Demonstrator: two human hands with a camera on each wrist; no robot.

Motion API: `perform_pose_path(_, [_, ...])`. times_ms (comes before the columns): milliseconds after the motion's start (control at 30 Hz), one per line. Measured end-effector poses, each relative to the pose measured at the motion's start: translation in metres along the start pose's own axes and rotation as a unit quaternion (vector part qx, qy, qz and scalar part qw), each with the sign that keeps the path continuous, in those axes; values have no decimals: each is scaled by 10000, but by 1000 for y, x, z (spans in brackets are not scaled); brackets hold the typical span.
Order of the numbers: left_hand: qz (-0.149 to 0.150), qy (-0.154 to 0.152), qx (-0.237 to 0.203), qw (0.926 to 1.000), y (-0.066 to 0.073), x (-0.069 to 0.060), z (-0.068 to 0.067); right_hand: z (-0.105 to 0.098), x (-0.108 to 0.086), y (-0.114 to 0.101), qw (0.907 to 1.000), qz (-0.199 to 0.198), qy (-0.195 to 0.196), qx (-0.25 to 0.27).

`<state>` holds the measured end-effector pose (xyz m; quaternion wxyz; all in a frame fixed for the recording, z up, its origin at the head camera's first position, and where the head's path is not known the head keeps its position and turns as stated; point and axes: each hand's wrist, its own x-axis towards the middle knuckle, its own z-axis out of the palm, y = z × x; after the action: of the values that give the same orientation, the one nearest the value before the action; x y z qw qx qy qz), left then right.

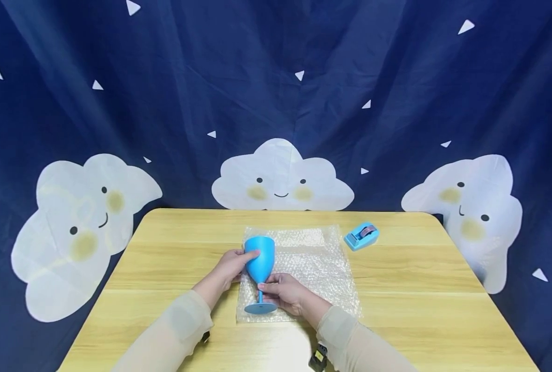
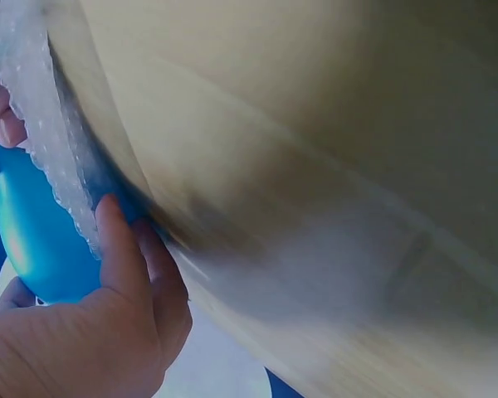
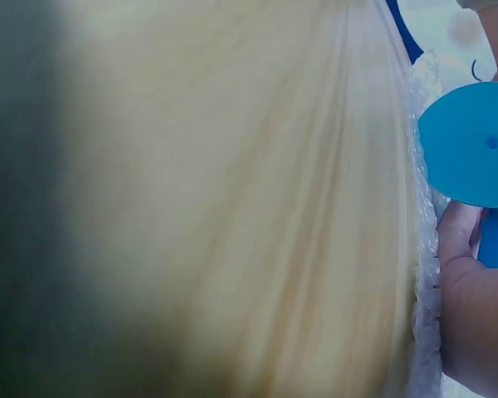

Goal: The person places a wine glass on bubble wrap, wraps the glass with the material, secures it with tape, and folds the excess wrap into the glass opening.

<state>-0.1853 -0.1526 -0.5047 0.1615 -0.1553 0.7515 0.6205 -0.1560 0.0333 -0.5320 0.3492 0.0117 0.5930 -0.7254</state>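
Note:
A blue goblet lies or hovers over the left part of a bubble wrap sheet, its bowl toward the far side. The left hand grips the bowl, thumb across its front. Around the stem, the right hand pinches with thumb and fingers, just above the round foot. In the left wrist view the hand is at the blue bowl, with the bubble wrap edge beside its fingertips. The right wrist view shows the goblet's foot next to the right hand.
A blue tape dispenser stands on the wooden table, right of the bubble wrap's far corner. Behind the table hangs a dark blue curtain with white clouds and triangles.

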Motion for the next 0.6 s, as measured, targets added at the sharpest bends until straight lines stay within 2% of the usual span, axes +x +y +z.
perform_pose_path(133, [-11,-63,26,10000,2,-1,1,-1,-2,0,9997,-47,100,-218])
perform_pose_path(333, [-32,-25,59,10000,3,-1,0,-10,-3,-7,9988,-365,63,-310])
perform_pose_path(600, [-66,38,85,9999,2,0,0,-22,0,-24,9914,-853,526,-840])
